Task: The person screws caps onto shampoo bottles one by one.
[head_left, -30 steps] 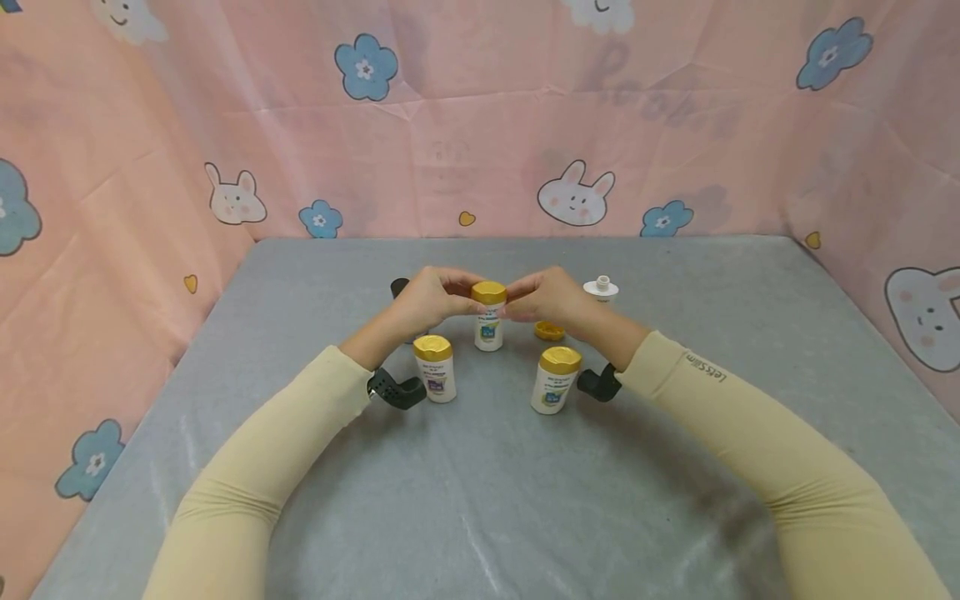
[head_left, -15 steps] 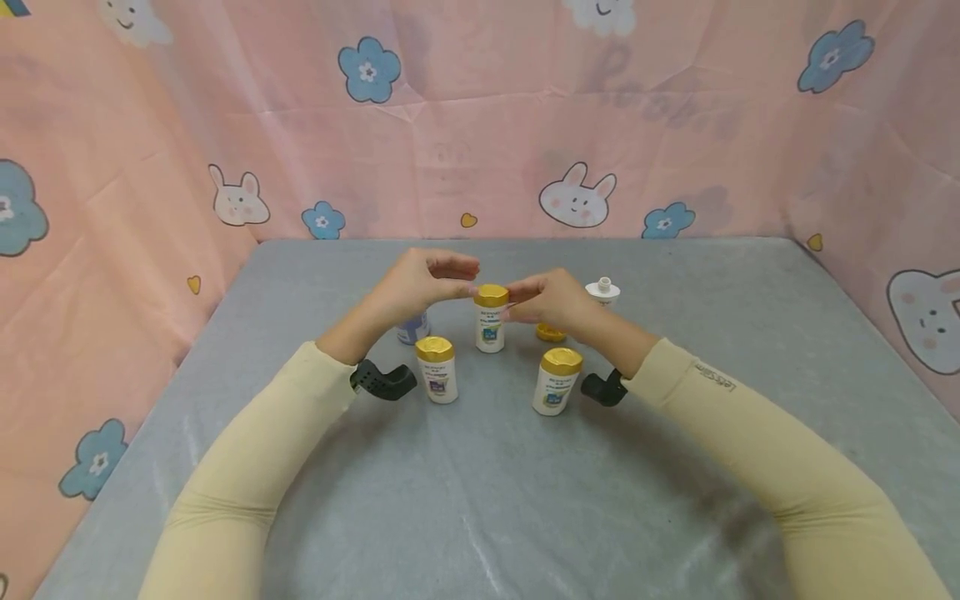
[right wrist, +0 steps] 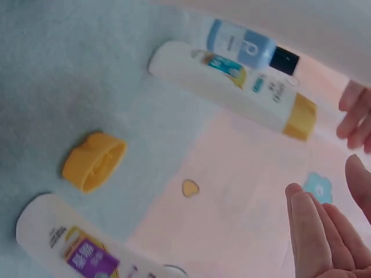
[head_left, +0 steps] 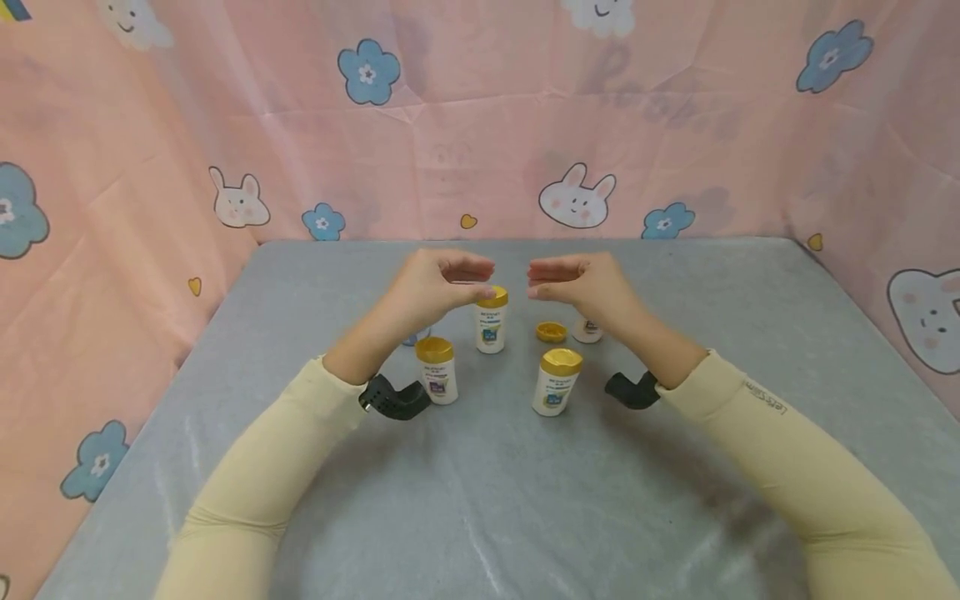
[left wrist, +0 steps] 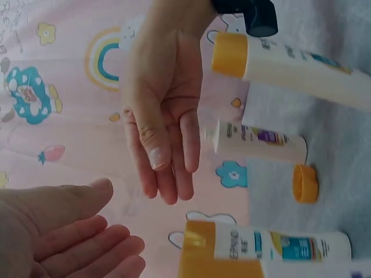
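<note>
A white bottle with a gold cap (head_left: 490, 329) stands upright between and below my hands. My left hand (head_left: 438, 287) hovers beside its cap, fingers straight and holding nothing; its thumb overlaps the cap in the head view, while the left wrist view shows a gap. Facing it, my right hand (head_left: 592, 287) is raised to the right of that bottle, fingers extended and nothing in them. Beneath the right hand, a loose gold cap (head_left: 551, 332) lies on the table beside an uncapped white bottle (left wrist: 261, 142). In the head view the right hand hides that bottle's top.
Two more gold-capped white bottles stand nearer: a purple-labelled bottle (head_left: 438, 379) on the left and a blue-labelled bottle (head_left: 555, 387) on the right. A blue bottle with a black cap (right wrist: 240, 46) stands behind, mostly hidden by the left hand in the head view. Grey cloth covers the table (head_left: 480, 500).
Both hands have let go of the middle bottle's cap, the left one first. My right hand has moved up and to the right. The bottle stays in place.
</note>
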Action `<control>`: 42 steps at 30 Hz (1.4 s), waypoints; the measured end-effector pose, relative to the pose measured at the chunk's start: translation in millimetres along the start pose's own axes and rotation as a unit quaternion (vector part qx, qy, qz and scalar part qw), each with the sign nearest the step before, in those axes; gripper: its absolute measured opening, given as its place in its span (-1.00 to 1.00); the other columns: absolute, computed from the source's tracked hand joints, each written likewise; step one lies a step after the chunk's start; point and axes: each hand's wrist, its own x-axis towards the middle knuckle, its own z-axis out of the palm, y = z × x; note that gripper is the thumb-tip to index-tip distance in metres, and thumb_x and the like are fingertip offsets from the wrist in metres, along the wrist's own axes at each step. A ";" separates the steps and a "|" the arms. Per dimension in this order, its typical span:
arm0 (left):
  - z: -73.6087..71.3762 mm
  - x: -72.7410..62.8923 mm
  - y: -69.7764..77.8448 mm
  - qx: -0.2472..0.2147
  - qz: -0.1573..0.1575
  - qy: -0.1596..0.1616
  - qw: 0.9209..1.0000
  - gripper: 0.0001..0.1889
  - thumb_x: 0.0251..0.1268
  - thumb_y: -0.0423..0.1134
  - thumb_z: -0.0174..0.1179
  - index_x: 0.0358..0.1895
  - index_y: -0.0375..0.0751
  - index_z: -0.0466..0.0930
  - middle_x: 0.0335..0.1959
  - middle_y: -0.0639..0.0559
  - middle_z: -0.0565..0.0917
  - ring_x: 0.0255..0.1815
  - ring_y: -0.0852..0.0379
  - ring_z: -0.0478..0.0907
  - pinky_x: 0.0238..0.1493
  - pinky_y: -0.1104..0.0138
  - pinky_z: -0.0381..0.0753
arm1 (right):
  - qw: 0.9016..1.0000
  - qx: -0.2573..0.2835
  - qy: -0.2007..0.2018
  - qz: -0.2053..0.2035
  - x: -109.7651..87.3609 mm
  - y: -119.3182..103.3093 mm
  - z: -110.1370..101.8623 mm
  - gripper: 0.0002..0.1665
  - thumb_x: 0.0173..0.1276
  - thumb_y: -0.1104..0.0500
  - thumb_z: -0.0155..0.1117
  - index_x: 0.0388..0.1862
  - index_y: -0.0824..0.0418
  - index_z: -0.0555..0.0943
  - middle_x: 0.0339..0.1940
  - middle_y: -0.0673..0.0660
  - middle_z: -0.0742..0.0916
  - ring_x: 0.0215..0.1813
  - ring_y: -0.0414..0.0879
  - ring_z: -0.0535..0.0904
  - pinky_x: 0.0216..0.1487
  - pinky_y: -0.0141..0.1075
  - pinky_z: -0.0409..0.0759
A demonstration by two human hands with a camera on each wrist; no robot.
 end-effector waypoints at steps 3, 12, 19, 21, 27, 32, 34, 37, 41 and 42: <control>7.4 -2.7 5.8 -0.010 0.014 0.004 1.000 -0.58 0.24 -0.15 0.40 0.18 -0.05 0.65 0.16 0.06 0.70 0.21 0.15 0.63 0.21 0.21 0.64 | 1.000 0.010 0.029 -0.006 -3.5 0.9 -8.5 -0.41 0.28 0.00 0.46 0.27 0.12 0.61 0.21 0.12 0.71 0.28 -0.03 0.62 0.37 -0.09 0.54; 38.7 -1.7 14.3 0.017 0.052 0.002 0.998 -0.55 0.23 -0.20 0.41 0.20 -0.10 0.63 0.20 0.04 0.68 0.16 0.09 0.67 0.09 0.37 0.70 | 0.995 0.050 0.086 -0.020 -20.4 9.1 -40.4 -0.31 0.28 -0.13 0.43 0.33 0.08 0.55 0.17 -0.13 0.73 0.14 -0.34 0.63 0.47 -0.09 0.43; 59.8 -3.9 15.3 0.016 0.056 0.009 0.998 -0.55 0.24 -0.25 0.39 0.21 -0.13 0.62 0.21 0.02 0.67 0.19 0.09 0.65 0.16 0.38 0.65 | 0.981 0.147 0.124 -0.032 -28.0 25.8 -58.6 -0.33 0.27 0.01 0.46 0.31 0.23 0.54 -0.14 -0.31 0.77 -0.05 -0.44 0.69 0.11 -0.54 0.62; 66.2 -4.2 14.6 0.010 0.060 0.010 0.998 -0.55 0.24 -0.27 0.39 0.22 -0.14 0.61 0.21 0.01 0.67 0.20 0.08 0.64 0.17 0.39 0.65 | 0.976 0.174 0.129 -0.031 -29.2 31.9 -61.8 -0.34 0.25 0.04 0.48 0.27 0.26 0.56 -0.19 -0.29 0.78 -0.07 -0.42 0.71 0.01 -0.60 0.63; 86.2 3.3 10.6 -0.015 0.056 0.004 0.998 -0.49 0.22 -0.28 0.41 0.26 -0.16 0.58 0.26 -0.01 0.64 0.24 0.06 0.62 0.19 0.39 0.63 | 0.972 0.190 0.138 -0.004 -29.5 53.2 -65.2 -0.31 0.22 0.01 0.50 0.27 0.27 0.56 -0.22 -0.31 0.78 -0.08 -0.44 0.70 -0.02 -0.60 0.64; 99.3 11.1 4.0 -0.029 0.026 -0.013 0.999 -0.47 0.25 -0.26 0.39 0.31 -0.13 0.54 0.31 0.02 0.60 0.30 0.04 0.58 0.23 0.36 0.61 | 0.963 0.238 0.123 0.019 -25.9 73.5 -63.4 -0.15 0.21 0.05 0.51 0.38 0.39 0.42 -0.21 -0.26 0.77 -0.07 -0.43 0.68 -0.02 -0.57 0.64; 103.6 14.0 1.6 -0.028 0.015 -0.018 0.999 -0.45 0.26 -0.27 0.37 0.34 -0.12 0.51 0.34 0.02 0.57 0.32 0.02 0.56 0.25 0.33 0.61 | 0.967 0.224 0.114 0.035 -24.3 80.5 -61.3 -0.12 0.24 0.02 0.48 0.42 0.38 0.38 -0.14 -0.26 0.75 -0.04 -0.45 0.65 0.04 -0.56 0.63; 110.1 19.2 -2.0 -0.022 0.008 -0.022 0.999 -0.43 0.28 -0.28 0.35 0.37 -0.12 0.48 0.36 0.01 0.55 0.34 0.00 0.54 0.26 0.29 0.61 | 0.978 0.168 0.105 0.058 -22.0 87.8 -57.4 -0.14 0.29 -0.08 0.42 0.45 0.28 0.38 -0.03 -0.28 0.69 0.02 -0.49 0.59 0.20 -0.50 0.56; 118.5 26.4 -6.6 -0.001 0.006 -0.026 1.000 -0.39 0.28 -0.26 0.36 0.40 -0.10 0.43 0.40 0.01 0.51 0.37 0.00 0.50 0.30 0.23 0.59 | 0.982 0.146 0.098 0.070 -19.2 93.3 -53.1 -0.16 0.31 -0.09 0.40 0.47 0.24 0.38 0.07 -0.21 0.67 0.08 -0.47 0.57 0.36 -0.36 0.47; 120.4 28.1 -7.7 0.005 0.004 -0.028 1.000 -0.38 0.28 -0.24 0.36 0.41 -0.08 0.42 0.41 0.02 0.49 0.39 0.00 0.48 0.32 0.22 0.57 | 0.982 0.144 0.094 0.073 -18.4 94.5 -52.2 -0.15 0.31 -0.09 0.40 0.47 0.24 0.37 0.12 -0.16 0.67 0.09 -0.45 0.56 0.39 -0.33 0.45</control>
